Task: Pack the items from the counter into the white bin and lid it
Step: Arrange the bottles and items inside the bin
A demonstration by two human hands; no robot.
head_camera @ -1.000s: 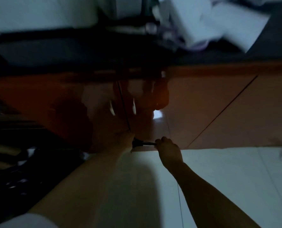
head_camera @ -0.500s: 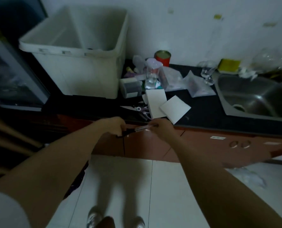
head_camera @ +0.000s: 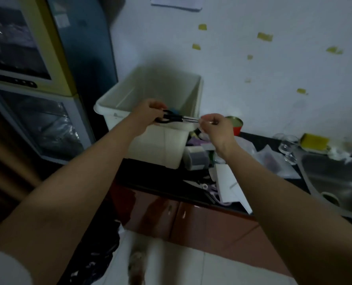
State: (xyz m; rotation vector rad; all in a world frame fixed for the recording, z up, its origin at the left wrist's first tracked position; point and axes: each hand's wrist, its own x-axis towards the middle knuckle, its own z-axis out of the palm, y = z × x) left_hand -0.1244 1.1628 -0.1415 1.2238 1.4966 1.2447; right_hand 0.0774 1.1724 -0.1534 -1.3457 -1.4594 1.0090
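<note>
**Scissors raised to the bin's rim**

Half a second ago both hands held the black-handled scissors [head_camera: 176, 118] low, in front of the cabinet doors below the table edge. Now the pair is lifted to the near rim of the white bin [head_camera: 156, 145] — held level, handles to the left, blades pointing right.

The left hand [head_camera: 148, 114] has its grip curled round the black handles; the right hand [head_camera: 214, 128] pinches the blade tips between thumb and fingers. The scissors hang just above the bin's front rim, with the handle end over the opening and the blade end reaching past the bin's right front corner.

What that means for the task: the carry looks nearly finished, and the likely next move is to swing the blades over the opening and let go. A small blue thing shows inside the bin just behind the handles; the bin's floor cannot be seen.

Plenty is still to pack. Right of the bin, on the dark table [head_camera: 150, 177], lie a grey tape roll [head_camera: 195, 158], a red can [head_camera: 235, 125], white paper sheets [head_camera: 226, 182], a second pair of scissors with pale handles [head_camera: 204, 185] and clear plastic bags [head_camera: 274, 161]. Farther right of the bin sit 2 glasses [head_camera: 287, 145] by the sink [head_camera: 335, 182]. No lid is in view.
</note>
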